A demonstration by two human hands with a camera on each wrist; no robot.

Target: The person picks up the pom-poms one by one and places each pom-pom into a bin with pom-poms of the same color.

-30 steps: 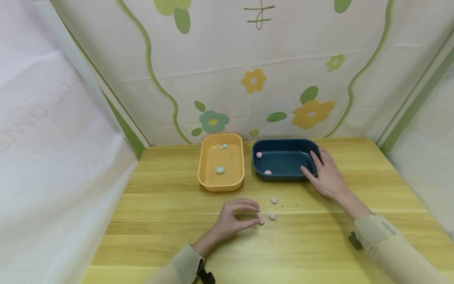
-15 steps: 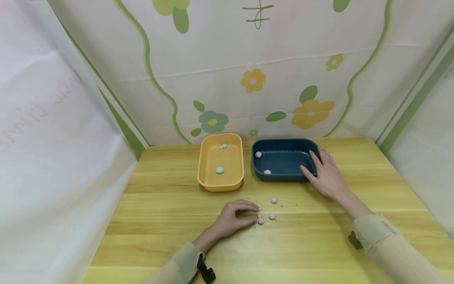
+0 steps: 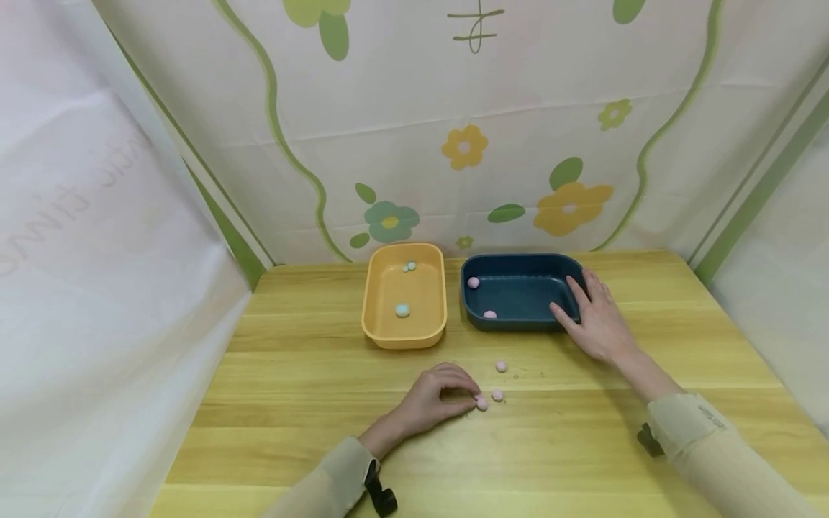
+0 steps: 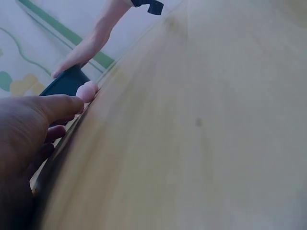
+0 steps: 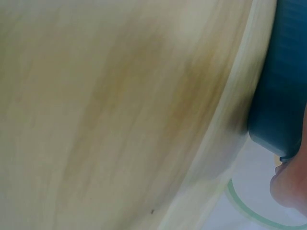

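Observation:
In the head view my left hand [image 3: 430, 399] pinches at a small pink ball [image 3: 482, 405] with thumb and forefinger, low over the table. A smaller pink lump touches that ball, partly hidden by the fingertips. The left wrist view shows the thumb against the pink ball [image 4: 86, 92]. Two more pink balls lie nearby, a closer pink ball [image 3: 497, 396] and a farther pink ball [image 3: 501, 367]. My right hand [image 3: 599, 324] rests with spread fingers over the right end of the dark blue tray [image 3: 518, 325]. Two pink balls sit inside that tray.
Left of the blue tray stands a yellow tray [image 3: 404, 338] with several pale green balls, the largest green ball [image 3: 402, 310] near its front. Both trays stand at the back of the wooden table [image 3: 311, 388], before a flowered cloth [image 3: 388, 108].
My left thumb and forefinger have drawn closer together at the pink ball. The ball and its smaller neighbour have shifted slightly right. The right hand and both trays have stayed in place.

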